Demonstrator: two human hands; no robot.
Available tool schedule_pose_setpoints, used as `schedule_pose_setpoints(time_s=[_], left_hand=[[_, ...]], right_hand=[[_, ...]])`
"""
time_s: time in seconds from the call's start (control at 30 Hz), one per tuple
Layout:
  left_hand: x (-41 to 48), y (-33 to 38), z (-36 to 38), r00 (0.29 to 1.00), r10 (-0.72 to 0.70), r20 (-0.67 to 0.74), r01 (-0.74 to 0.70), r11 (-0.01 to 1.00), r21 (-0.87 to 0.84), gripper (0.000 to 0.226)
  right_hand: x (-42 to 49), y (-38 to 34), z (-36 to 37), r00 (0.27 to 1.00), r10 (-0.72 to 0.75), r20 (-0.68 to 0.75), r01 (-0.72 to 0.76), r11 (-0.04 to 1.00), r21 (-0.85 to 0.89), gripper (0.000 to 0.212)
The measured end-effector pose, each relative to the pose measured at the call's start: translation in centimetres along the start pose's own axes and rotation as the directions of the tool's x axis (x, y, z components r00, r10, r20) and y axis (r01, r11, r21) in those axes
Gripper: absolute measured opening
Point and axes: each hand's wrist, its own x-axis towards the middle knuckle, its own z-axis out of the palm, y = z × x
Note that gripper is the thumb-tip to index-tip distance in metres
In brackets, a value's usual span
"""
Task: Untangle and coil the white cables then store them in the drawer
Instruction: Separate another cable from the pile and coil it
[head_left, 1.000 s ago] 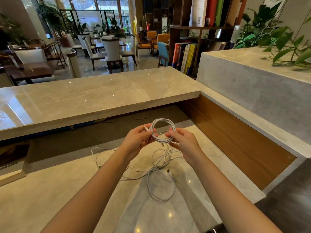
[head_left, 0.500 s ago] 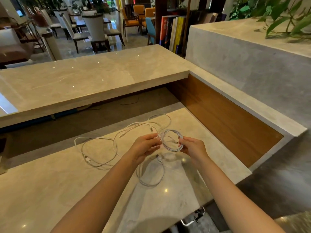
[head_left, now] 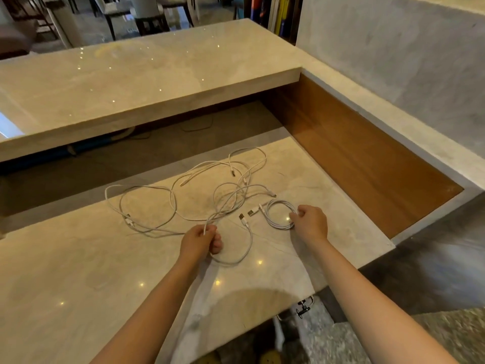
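The right hand (head_left: 311,224) pinches the near rim of a small coiled cable (head_left: 277,226), which rests flat on the marble desk (head_left: 78,258). The left hand (head_left: 200,241) curls around a loose strand (head_left: 251,241) that loops beside it. Beyond both hands lies the tangle of white cables (head_left: 172,198) – spread across the desk, under the raised counter (head_left: 131,82), with a wooden panel (head_left: 354,153) to the right.
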Motion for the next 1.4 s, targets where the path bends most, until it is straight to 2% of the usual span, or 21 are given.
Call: schedule_pose_setpoints(time_s=[0.03,0.1,0.17,0.23,0.3,0.37,0.4,0.47,0.5,0.57,0.63,0.7,0.77,0.83,0.93,1.03,1.1,1.2,1.27,1.33,1.4], left_hand=[[-0.5,0.3,0.1,1.000,0.022,0.010,-0.021,0.999,-0.047,0.017],[-1.0,1.2,-0.1,0.990,0.138,-0.025,-0.135,0.988,0.080,0.020],[-1.5,2.7,-0.4,0.974,0.224,-0.005,-0.220,0.958,0.185,0.025],[-2.2,4.6,-0.8,0.966,0.246,0.074,-0.256,0.938,0.233,0.027],[-3.0,6.7,-1.3,0.948,0.281,0.153,-0.317,0.890,0.329,0.027],[-3.7,9.0,-2.0,0.914,0.346,0.214,-0.405,0.825,0.394,0.027],[-4.0,10.5,-2.4,0.892,0.389,0.228,-0.451,0.781,0.431,0.027],[-4.3,13.2,-3.5,0.844,0.479,0.243,-0.531,0.678,0.509,0.027],[-4.4,14.4,-4.1,0.821,0.516,0.243,-0.559,0.645,0.521,0.026],[-4.5,16.6,-5.3,0.795,0.560,0.234,-0.597,0.652,0.467,0.023],[-4.7,18.3,-6.6,0.792,0.560,0.243,-0.611,0.736,0.292,0.022],[-4.7,19.5,-8.1,0.784,0.547,0.293,-0.585,0.809,0.055,0.024],[-4.3,20.1,-9.4,0.744,0.561,0.363,-0.563,0.819,-0.113,0.029],[-4.0,20.4,-10.2,0.706,0.574,0.415,-0.557,0.812,-0.175,0.031],[-3.7,20.8,-10.4,0.703,0.592,0.395,-0.584,0.797,-0.156,0.029],[-3.9,21.3,-9.9,0.713,0.613,0.340,-0.654,0.757,0.007,0.019],[-4.1,21.5,-8.9,0.705,0.610,0.362,-0.689,0.709,0.147,0.025],[-3.8,21.7,-7.2,0.745,0.537,0.395,-0.656,0.697,0.290,0.022],[-3.3,21.6,-6.7,0.789,0.492,0.369,-0.598,0.751,0.278,0.017],[-2.7,21.2,-6.7,0.823,0.470,0.319,-0.544,0.813,0.206,0.017],[-2.4,20.8,-6.9,0.842,0.467,0.271,-0.514,0.847,0.137,0.021]], right_hand=[[0.0,0.0,0.0,1.000,-0.027,0.005,0.027,0.995,-0.093,0.018],[-0.3,-0.2,-0.3,0.994,-0.109,0.018,0.111,0.969,-0.222,0.035],[-1.1,-1.4,-0.7,0.956,-0.290,0.042,0.292,0.935,-0.200,0.044],[-2.4,-4.0,-1.2,0.846,-0.515,0.135,0.526,0.849,-0.058,0.047],[-3.9,-7.5,-1.5,0.667,-0.700,0.257,0.717,0.696,0.036,0.048],[-5.1,-10.9,-1.2,0.495,-0.793,0.354,0.834,0.548,0.061,0.044],[-5.5,-12.4,-1.0,0.440,-0.812,0.384,0.863,0.500,0.068,0.040],[-5.7,-14.8,-1.0,0.394,-0.831,0.393,0.873,0.472,0.124,0.028],[-5.6,-15.9,-1.3,0.397,-0.832,0.388,0.852,0.491,0.182,0.024],[-5.3,-17.7,-2.1,0.421,-0.833,0.360,0.806,0.526,0.272,0.021],[-4.9,-19.4,-3.1,0.469,-0.835,0.287,0.783,0.544,0.303,0.020],[-4.7,-21.1,-4.3,0.546,-0.817,0.184,0.708,0.567,0.420,0.020],[-4.9,-22.6,-5.5,0.623,-0.772,0.125,0.572,0.559,0.600,0.021],[-5.2,-23.7,-6.2,0.641,-0.757,0.127,0.472,0.519,0.713,0.022],[-5.8,-24.5,-6.0,0.646,-0.742,0.179,0.397,0.527,0.752,0.021],[-6.3,-25.3,-6.1,0.640,-0.736,0.221,0.326,0.520,0.789,0.020],[-6.9,-26.2,-6.3,0.604,-0.766,0.220,0.318,0.485,0.815,0.020],[-7.8,-27.1,-6.5,0.574,-0.795,0.198,0.338,0.450,0.826,0.020],[-7.8,-27.2,-6.6,0.577,-0.790,0.209,0.326,0.457,0.827,0.020],[-7.4,-26.9,-6.7,0.615,-0.775,0.145,0.449,0.496,0.743,0.022],[-6.9,-26.1,-6.7,0.622,-0.780,-0.069,0.722,0.537,0.435,0.023]])
